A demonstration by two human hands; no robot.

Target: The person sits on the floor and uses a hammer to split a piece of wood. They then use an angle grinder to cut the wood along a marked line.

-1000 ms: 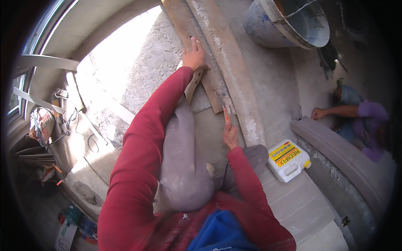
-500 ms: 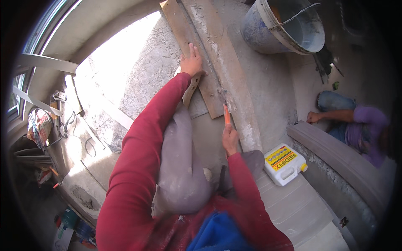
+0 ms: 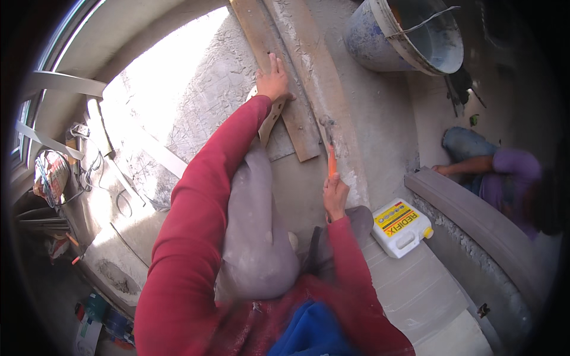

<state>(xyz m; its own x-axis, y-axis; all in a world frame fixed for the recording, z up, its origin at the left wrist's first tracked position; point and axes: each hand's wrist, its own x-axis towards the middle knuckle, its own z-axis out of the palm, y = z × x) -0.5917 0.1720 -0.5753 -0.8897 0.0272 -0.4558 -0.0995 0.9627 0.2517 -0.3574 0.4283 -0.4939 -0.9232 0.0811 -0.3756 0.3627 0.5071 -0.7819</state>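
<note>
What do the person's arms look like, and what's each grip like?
Both arms wear long, dark red sleeves down to about the wrists. The left sleeve shows creases; the right sleeve is the same plain red. The left grip and right grip are bare human hands without gloves. No cables show on either arm.

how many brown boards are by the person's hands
2: the left board, under the left hand, and the right board, lying alongside it, partly covered in this view by the hammer. Any beneath these would be hidden.
</note>
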